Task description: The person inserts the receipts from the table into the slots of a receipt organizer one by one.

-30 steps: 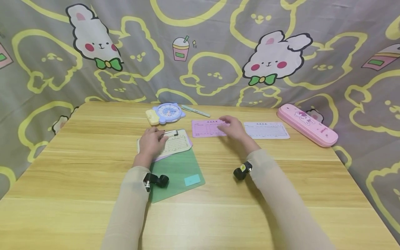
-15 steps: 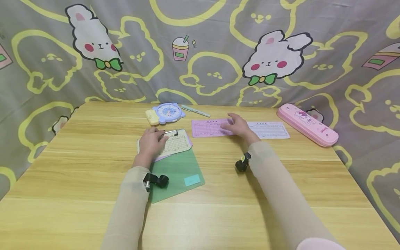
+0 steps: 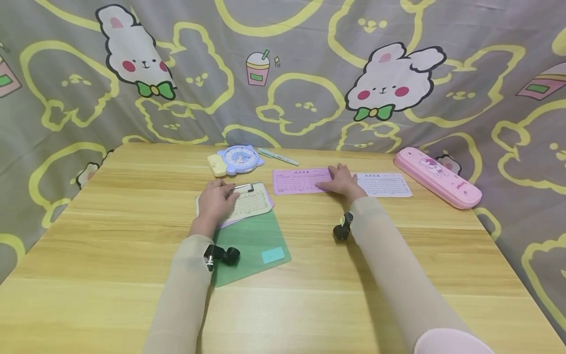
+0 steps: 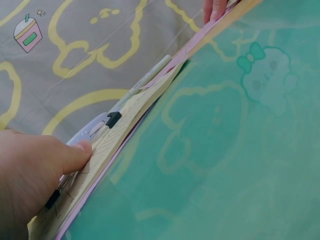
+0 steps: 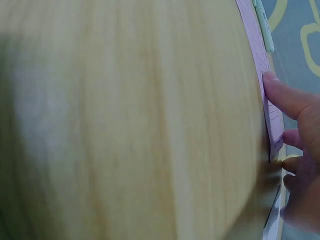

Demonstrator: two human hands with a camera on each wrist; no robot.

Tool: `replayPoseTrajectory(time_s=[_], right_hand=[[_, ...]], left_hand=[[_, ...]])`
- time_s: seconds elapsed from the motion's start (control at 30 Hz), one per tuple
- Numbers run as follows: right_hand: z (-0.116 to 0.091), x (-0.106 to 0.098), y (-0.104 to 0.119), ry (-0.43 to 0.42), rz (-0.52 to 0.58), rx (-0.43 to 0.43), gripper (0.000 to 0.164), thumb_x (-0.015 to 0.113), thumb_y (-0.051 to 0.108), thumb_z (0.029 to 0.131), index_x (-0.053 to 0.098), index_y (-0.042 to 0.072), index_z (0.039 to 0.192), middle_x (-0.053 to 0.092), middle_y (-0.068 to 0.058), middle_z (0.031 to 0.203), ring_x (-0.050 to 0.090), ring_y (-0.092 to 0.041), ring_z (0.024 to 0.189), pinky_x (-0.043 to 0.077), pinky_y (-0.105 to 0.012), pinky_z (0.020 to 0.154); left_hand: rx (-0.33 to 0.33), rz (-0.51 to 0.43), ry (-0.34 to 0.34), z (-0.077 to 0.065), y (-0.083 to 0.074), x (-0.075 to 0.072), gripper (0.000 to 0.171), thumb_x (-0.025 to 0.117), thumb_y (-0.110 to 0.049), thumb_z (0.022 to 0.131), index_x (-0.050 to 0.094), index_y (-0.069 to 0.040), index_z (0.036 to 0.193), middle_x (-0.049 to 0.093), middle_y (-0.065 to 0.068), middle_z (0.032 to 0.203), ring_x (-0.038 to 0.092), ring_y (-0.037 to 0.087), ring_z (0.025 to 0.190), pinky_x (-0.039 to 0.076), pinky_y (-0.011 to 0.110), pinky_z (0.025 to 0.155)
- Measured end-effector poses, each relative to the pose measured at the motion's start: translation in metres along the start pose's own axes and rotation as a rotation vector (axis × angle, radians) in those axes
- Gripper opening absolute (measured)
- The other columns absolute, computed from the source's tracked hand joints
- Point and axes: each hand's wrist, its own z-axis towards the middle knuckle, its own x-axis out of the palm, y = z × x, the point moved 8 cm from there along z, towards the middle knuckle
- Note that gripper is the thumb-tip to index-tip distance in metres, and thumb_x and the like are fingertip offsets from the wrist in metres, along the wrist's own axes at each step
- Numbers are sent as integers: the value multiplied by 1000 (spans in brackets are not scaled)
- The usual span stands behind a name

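My left hand (image 3: 215, 201) lies over the top of a green clipboard (image 3: 252, 250). Its thumb (image 4: 79, 154) presses on the metal clip (image 4: 114, 119) at the sheets' top edge, the fingers reaching over that edge. Under the clip is a cream printed form (image 3: 252, 202), with a purple sheet showing beneath it. Farther right, my right hand (image 3: 342, 182) rests on the right part of a pink printed form (image 3: 300, 182), fingers spread. In the right wrist view its thumb (image 5: 272, 80) touches the form's near side. A white printed form (image 3: 384, 185) lies just right of that hand.
A blue toy clock (image 3: 240, 159) with a yellow end and a pale green pen (image 3: 278, 157) lie at the table's back. At the right back is a pink pencil case (image 3: 438, 177). A patterned curtain (image 3: 305, 113) hangs right behind the table.
My right hand has shifted slightly right along the pink form and lowered its fingers onto it. The left hand stays at the clip, and the papers lie as before.
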Motion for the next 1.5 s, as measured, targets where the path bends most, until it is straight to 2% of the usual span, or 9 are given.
replayPoseTrajectory(time_s=[0.3,0.53,0.67,0.77,0.87,0.97,1.1,1.2,1.5], right_hand=[[-3,0,3,-32,5,-21,75,56,44,78,28,2,133,7,-26,137,-1,-37,125,-2,-56,94],[-8,-2,6,-120,5,-52,67,58,39,78,37,2,129,15,-26,136,9,-39,124,1,-54,95],[-12,-4,9,-184,-39,-62,63,58,38,78,42,2,126,29,-25,128,21,-39,117,11,-49,95],[-14,-4,10,-219,-33,-39,62,60,37,76,43,3,125,38,-22,115,28,-37,106,21,-47,88],[-16,-4,10,-236,14,-7,61,62,34,75,43,3,125,42,-20,109,32,-35,101,26,-47,83],[-18,-3,10,-234,124,8,59,62,23,76,39,1,126,44,-21,115,37,-36,106,27,-46,89],[-18,-1,7,-220,268,14,63,59,8,76,28,-5,130,37,-24,125,33,-37,114,24,-42,95],[-18,-1,4,-223,313,10,64,54,1,75,23,-7,131,33,-26,128,31,-37,116,22,-42,97],[-26,-4,-1,-246,455,-16,56,43,-12,71,37,-4,126,35,-21,129,28,-33,119,22,-39,97]], left_hand=[[-8,-19,7,-1,0,0,39,54,-33,84,57,-8,113,48,5,93,40,22,84,35,37,67],[-12,-13,10,0,-1,0,38,54,-32,83,58,-9,113,48,5,93,40,22,84,35,37,68],[-3,-5,5,1,-2,1,38,54,-32,84,58,-8,113,49,5,95,41,22,85,36,37,68],[0,-7,1,1,-3,1,38,55,-32,83,58,-8,113,49,5,95,40,23,85,36,37,68],[5,-7,2,0,-3,1,37,54,-31,84,58,-8,113,49,5,95,40,23,85,36,37,69],[6,-2,3,0,-3,1,37,54,-31,84,58,-8,112,49,5,95,40,23,85,36,37,69],[4,-2,7,0,-3,1,37,54,-31,84,58,-8,113,49,5,95,41,23,85,36,37,70],[-8,-8,8,0,-3,0,38,55,-32,83,58,-8,113,49,5,96,40,22,86,36,37,70],[-19,-14,15,-1,-1,0,38,54,-31,84,57,-8,114,48,5,97,40,22,86,35,38,69]])
